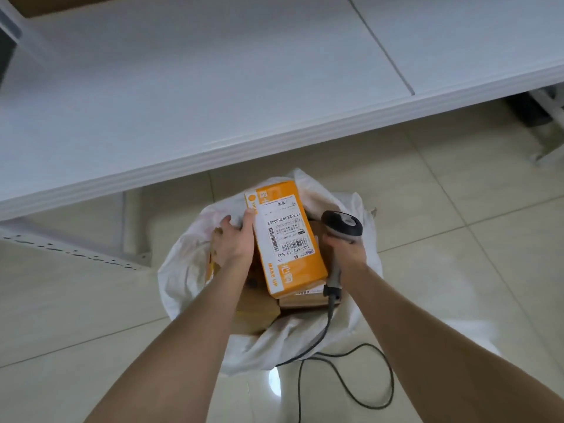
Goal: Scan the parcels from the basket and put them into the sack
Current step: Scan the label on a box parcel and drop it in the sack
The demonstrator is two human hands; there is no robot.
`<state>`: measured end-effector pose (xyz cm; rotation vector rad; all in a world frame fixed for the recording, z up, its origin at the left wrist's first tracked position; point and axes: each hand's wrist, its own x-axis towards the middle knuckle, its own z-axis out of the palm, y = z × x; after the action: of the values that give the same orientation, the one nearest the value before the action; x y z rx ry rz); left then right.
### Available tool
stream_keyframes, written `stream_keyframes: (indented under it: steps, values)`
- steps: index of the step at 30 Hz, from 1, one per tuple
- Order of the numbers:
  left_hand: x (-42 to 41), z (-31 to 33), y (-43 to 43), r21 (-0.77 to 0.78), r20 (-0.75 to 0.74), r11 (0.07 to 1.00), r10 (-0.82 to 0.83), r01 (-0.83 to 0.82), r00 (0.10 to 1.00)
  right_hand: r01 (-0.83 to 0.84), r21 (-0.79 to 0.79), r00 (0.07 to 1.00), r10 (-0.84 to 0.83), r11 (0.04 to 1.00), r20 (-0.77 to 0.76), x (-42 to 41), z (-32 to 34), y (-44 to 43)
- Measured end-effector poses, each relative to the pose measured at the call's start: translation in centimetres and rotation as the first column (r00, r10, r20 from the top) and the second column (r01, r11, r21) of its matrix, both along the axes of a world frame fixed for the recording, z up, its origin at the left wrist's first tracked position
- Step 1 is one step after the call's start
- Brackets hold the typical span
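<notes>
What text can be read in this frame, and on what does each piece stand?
"YT7628097560852": shipping label on the orange parcel box.
"502-602-12 N03": same label, by the barcode.
"MAKE UP": the box's orange side.
"SHI", rest unreadable: same side, far end.
Label's fine print: too small to read.
Barcode scanner: no readable text.

The orange parcel box point(305, 267) carries a white shipping label point(283, 227), its print upside down from here: the number YT7628097560852, two barcodes, and 502-602-12 N03 by the larger one. Left of the label, the box's side reads MAKE UP, and farther along SHI, the rest unreadable. The label's smaller print is illegible.
</notes>
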<state>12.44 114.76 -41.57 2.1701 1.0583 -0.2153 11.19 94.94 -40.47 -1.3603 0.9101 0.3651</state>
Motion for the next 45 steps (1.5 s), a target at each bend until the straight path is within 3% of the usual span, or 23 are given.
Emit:
stream_keyframes:
  steps: [2, 4, 6, 10, 16, 24, 27, 30, 33, 36, 38, 41, 43, 45]
  values:
    - [0.9, -1.8, 1.7, 0.055, -0.098, 0.998, 0.037, -0.032, 0.995, -0.032, 0.022, 0.999, 0.032, 0.999, -0.017, 0.5, -1.5, 0.1]
    - [1.2, -3.8, 3.0, -0.004, -0.192, 1.0, 0.015, -0.016, 0.981, -0.086, 0.031, 0.994, 0.087, 0.996, -0.06, 0.8, -2.8, 0.2]
    - [1.0, -5.6, 3.7, -0.086, -0.235, 0.996, -0.021, 0.001, 0.972, -0.14, 0.026, 0.987, 0.142, 0.99, -0.075, 0.9, -4.0, 0.2]
    - [0.6, -6.3, 3.1, -0.106, -0.286, 0.993, -0.086, 0.058, 0.954, -0.165, 0.037, 0.983, 0.167, 0.986, -0.075, 0.4, -4.7, -0.2]
    - [-1.3, -4.7, 0.3, -0.209, -0.296, 0.971, -0.177, 0.117, 0.939, -0.119, 0.106, 0.982, 0.133, 0.987, -0.137, -2.4, -3.2, -2.6]
    - [-3.0, -3.1, -5.1, -0.142, -0.415, 0.956, -0.294, 0.258, 0.861, 0.012, 0.07, 0.985, 0.0, 0.997, -0.174, -5.7, -2.5, -6.2]
    - [-3.2, -2.9, -5.5, -0.129, -0.368, 0.96, -0.28, 0.25, 0.887, 0.022, 0.064, 0.992, -0.014, 0.998, -0.122, -6.0, -2.6, -5.9]
    - [-2.6, -2.7, -4.2, -0.066, -0.195, 0.956, -0.293, 0.285, 0.936, -0.088, -0.156, 0.988, 0.066, 0.984, -0.142, -5.5, -2.7, -5.0]
    - [-3.7, -2.7, -2.3, 0.072, -0.135, 0.981, -0.169, 0.18, 0.976, -0.286, -0.477, 0.94, 0.148, 0.831, -0.306, -5.9, -2.4, -5.3]
    - [-5.6, -2.2, -0.2, 0.299, -0.24, 0.951, -0.007, 0.081, 0.971, -0.374, -0.58, 0.913, 0.179, 0.723, -0.366, -5.9, -2.0, -6.5]
    - [-6.3, -2.5, 1.9, 0.327, -0.337, 0.945, 0.116, 0.001, 0.934, -0.388, -0.517, 0.903, 0.203, 0.763, -0.379, -5.3, -2.7, -6.9]
    - [-7.2, -4.5, 4.4, 0.118, -0.464, 0.981, 0.193, -0.156, 0.865, -0.214, -0.279, 0.946, 0.127, 0.936, -0.3, -4.7, -4.0, -6.4]
    - [-7.9, -5.2, 4.2, -0.008, -0.353, 0.971, 0.22, -0.238, 0.909, -0.177, -0.273, 0.961, 0.106, 0.946, -0.254, -4.7, -4.4, -6.0]
    - [-8.3, -4.7, 3.5, 0.0, -0.169, 0.962, 0.268, -0.272, 0.948, -0.141, -0.339, 0.978, 0.077, 0.93, -0.196, -5.1, -4.4, -5.7]
